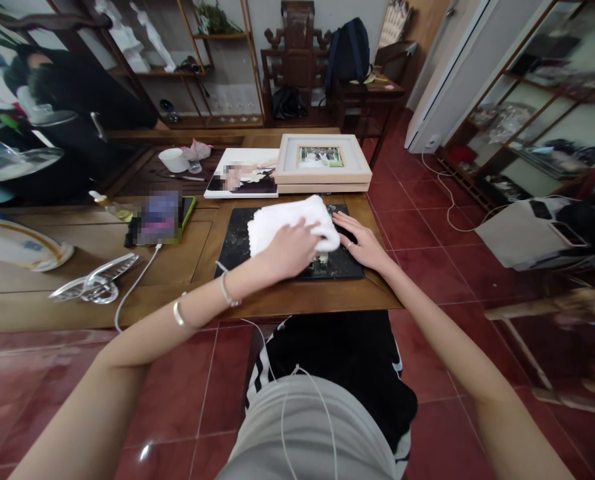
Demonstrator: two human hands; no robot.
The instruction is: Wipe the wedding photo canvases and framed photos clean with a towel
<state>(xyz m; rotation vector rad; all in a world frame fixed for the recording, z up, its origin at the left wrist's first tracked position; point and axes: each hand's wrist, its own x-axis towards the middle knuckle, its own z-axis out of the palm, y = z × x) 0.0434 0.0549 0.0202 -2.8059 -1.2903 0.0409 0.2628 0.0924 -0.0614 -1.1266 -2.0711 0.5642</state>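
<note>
A folded white cloth (282,223) lies on a flat black panel (344,265) near the front edge of the wooden table. My left hand (293,250) is on top of the cloth, its fingers curled into the fabric and holding it against the panel. Small pale marks speckle the panel's dark surface, and the cloth hides much of its middle. At the panel's right side, my right hand (360,241) rests with fingers stretched out and apart, touching the edge and holding nothing.
Behind the panel lie a pale wooden picture frame (322,177) and a white-edged photo print (222,173). Leftward are a phone (160,217) with a white cable, a clear hair claw (97,283), a dropper bottle (110,207) and a white cup (174,160). Someone in black sits far left.
</note>
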